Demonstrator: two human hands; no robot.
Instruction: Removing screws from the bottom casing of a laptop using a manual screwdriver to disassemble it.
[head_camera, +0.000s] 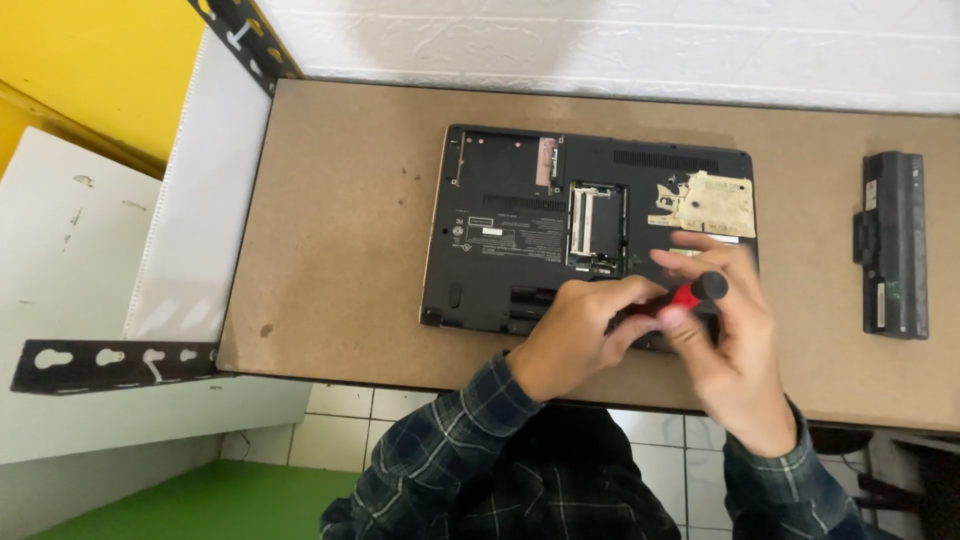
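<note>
White printed label (497, 238) on black laptop underside (500, 190), torn cream sticker (708, 203) at its right, pale label (871, 195) on battery (893, 243)

Both forearms, in dark plaid sleeves, reach up from the lower edge and meet over the near edge of the upturned laptop (590, 230). The left hand (575, 335) is curled in a loose fist with knuckles up. The right hand (725, 335), blurred, touches it, fingers bent and thumb pressed inward.
</note>
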